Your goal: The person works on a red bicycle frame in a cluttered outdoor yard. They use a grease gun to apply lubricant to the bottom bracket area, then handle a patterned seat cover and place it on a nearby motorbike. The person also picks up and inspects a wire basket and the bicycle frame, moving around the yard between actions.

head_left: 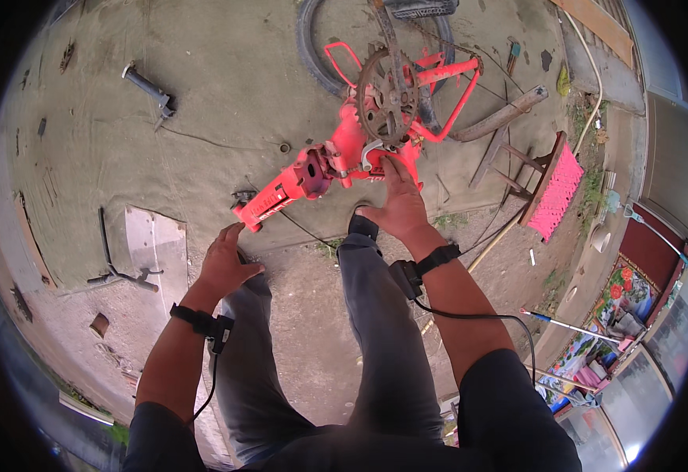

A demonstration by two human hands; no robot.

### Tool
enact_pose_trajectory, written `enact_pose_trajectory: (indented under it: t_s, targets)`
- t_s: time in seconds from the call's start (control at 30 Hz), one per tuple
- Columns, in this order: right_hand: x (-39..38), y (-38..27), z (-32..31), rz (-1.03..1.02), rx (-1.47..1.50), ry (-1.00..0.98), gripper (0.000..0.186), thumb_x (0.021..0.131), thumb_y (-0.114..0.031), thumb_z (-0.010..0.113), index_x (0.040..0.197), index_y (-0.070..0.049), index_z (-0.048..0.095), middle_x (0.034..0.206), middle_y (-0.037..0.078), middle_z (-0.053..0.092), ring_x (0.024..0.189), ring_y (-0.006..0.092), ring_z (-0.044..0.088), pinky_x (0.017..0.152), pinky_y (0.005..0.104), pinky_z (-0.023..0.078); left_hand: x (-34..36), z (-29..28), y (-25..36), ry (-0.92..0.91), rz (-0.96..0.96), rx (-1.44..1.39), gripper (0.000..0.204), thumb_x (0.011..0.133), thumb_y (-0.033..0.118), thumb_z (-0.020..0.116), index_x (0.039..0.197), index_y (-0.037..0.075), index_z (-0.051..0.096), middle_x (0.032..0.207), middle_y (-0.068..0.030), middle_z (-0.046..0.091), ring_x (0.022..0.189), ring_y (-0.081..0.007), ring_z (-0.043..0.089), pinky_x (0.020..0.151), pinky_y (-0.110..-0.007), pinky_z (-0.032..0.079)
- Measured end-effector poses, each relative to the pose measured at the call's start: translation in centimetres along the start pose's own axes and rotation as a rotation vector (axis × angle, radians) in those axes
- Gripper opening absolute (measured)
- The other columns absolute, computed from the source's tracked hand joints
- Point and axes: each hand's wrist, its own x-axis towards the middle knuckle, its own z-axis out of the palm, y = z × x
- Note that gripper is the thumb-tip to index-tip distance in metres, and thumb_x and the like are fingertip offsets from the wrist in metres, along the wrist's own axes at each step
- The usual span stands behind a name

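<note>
A red folding bicycle frame (273,200) lies in front of me, its long tube slanting down toward my left side. Beside the tube's lower end is my left hand (222,263), fingers stretched toward it and thumb apart; whether the fingertips touch is hard to tell. My right hand (401,203) is on the red frame just below the chainring (369,102), fingers together over its edge and thumb out to the left. A silver curved bracket (370,149) sits next to those fingers. A rusty crank arm (391,39) runs up to a black pedal (422,8).
A bicycle wheel (307,47) lies behind the frame. On the left are a seat post (149,88) and dark handlebars (119,274) by a pale board (155,244). To the right stand a pink woven stool (556,189) and a worn pole (501,116). A wall borders the right side.
</note>
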Motion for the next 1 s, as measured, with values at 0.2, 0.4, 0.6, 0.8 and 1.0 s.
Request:
enact_pose_trajectory:
  t_s: [0.2, 0.4, 0.6, 0.8, 1.0]
  targets:
    - [4.7, 0.7, 2.8, -0.17, -0.126, 0.35, 0.063, 0.061, -0.029, 0.087, 0.113, -0.005, 0.06, 0.103, 0.012, 0.059, 0.101, 0.0364, 0.052, 0.089, 0.0484, 0.044, 12.1, 3.9, -2.4, -0.014, 0.043, -0.043, 0.1, 0.068, 0.028, 0.09, 0.15, 0.004, 0.038, 0.149, -0.0168, 0.047, 0.137, -0.037, 0.047, 0.114, -0.042, 0.041]
    - [5.0, -0.1, 3.4, -0.18, -0.197, 0.463, 0.044, 0.064, -0.026, 0.083, 0.098, -0.009, 0.063, 0.096, 0.006, 0.06, 0.093, 0.0331, 0.054, 0.084, 0.0467, 0.043, 16.4, 5.8, -5.3, -0.205, 0.051, -0.181, 0.07, 0.065, 0.031, 0.092, 0.121, 0.006, 0.059, 0.114, -0.0168, 0.069, 0.11, -0.0358, 0.066, 0.095, -0.043, 0.052]
    - [6.2, 0.0, 6.2, -0.199, 0.312, 0.465, 0.061, 0.064, -0.016, 0.079, 0.121, -0.004, 0.059, 0.125, 0.014, 0.058, 0.113, 0.0345, 0.055, 0.099, 0.0455, 0.043, 17.3, 7.1, -7.1, -0.154, 0.129, -0.177, 0.058, 0.063, 0.036, 0.091, 0.103, 0.005, 0.062, 0.099, -0.0179, 0.071, 0.099, -0.0395, 0.068, 0.083, -0.045, 0.055]
    - [5.7, 2.1, 8.3, -0.068, 0.791, 0.221, 0.087, 0.068, -0.002, 0.077, 0.143, -0.003, 0.032, 0.148, 0.013, 0.044, 0.137, 0.0287, 0.045, 0.114, 0.0409, 0.038, 16.8, 7.1, -6.7, -0.088, 0.124, -0.147, 0.053, 0.064, 0.034, 0.089, 0.098, 0.005, 0.061, 0.094, -0.0179, 0.071, 0.093, -0.0391, 0.069, 0.08, -0.045, 0.055]
    - [6.4, 3.2, 10.1, -0.057, 1.153, 0.276, 0.091, 0.07, 0.002, 0.077, 0.145, -0.002, 0.024, 0.149, 0.016, 0.043, 0.139, 0.0291, 0.045, 0.115, 0.0414, 0.038, 16.4, 5.8, -5.9, -0.046, 0.133, -0.083, 0.051, 0.063, 0.032, 0.089, 0.097, 0.005, 0.061, 0.091, -0.0177, 0.071, 0.091, -0.0386, 0.069, 0.079, -0.045, 0.055]
